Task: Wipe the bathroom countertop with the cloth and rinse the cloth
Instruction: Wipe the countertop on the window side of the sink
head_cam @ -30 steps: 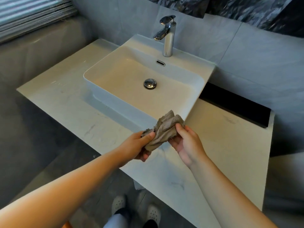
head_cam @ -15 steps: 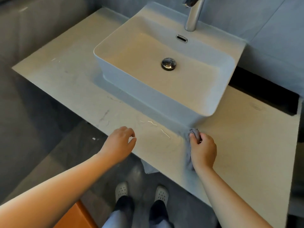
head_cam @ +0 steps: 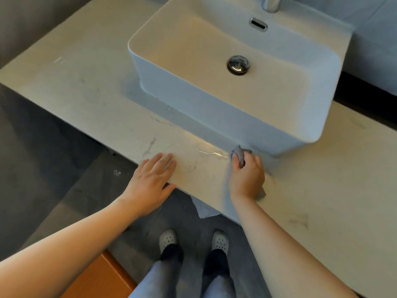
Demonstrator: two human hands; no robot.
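My right hand [head_cam: 247,179] grips a crumpled grey-brown cloth [head_cam: 240,155] and presses it on the pale marble countertop [head_cam: 86,91], right at the foot of the white vessel sink [head_cam: 247,119]. Most of the cloth is hidden under the hand; a bit shows past the fingers and another at the wrist. My left hand [head_cam: 150,183] lies flat on the counter's front edge, fingers straight, thumb under the edge, holding nothing. A wet shiny streak [head_cam: 210,150] runs between the two hands.
The sink holds a chrome drain plug [head_cam: 238,65] and an overflow slot [head_cam: 258,24]; the faucet base [head_cam: 271,3] shows at the top. A dark recess [head_cam: 365,91] lies right of the sink. Below are the grey floor, my white shoes [head_cam: 219,240], and an orange object [head_cam: 96,276].
One second ago both hands held the cloth above the counter. My left hand let go and now rests flat on the counter edge; my right hand pressed the cloth down by the sink.
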